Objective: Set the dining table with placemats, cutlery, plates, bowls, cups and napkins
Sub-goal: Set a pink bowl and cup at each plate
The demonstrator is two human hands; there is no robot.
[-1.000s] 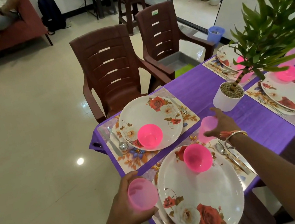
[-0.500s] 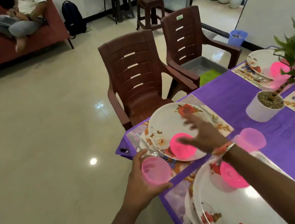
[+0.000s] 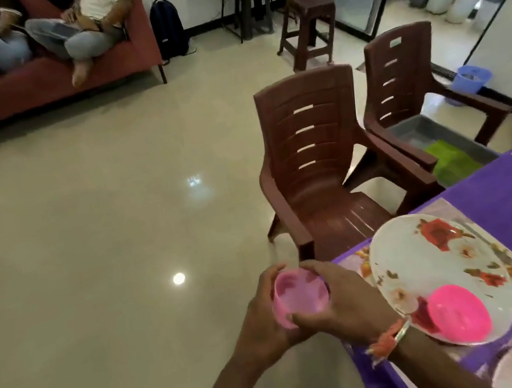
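floor (image 3: 88,257) bg; l hand (image 3: 264,325), r hand (image 3: 346,304) grip pale pink cup (image 3: 300,299)

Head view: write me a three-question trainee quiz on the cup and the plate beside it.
1. True or false: only one hand holds the cup.
2. The bowl sits on: A the plate; B the chair; C the floor.
3. Fill in: the bracelet is on the ___ wrist.
Key: 1 false, the left hand and right hand both hold it; 2 A; 3 right.
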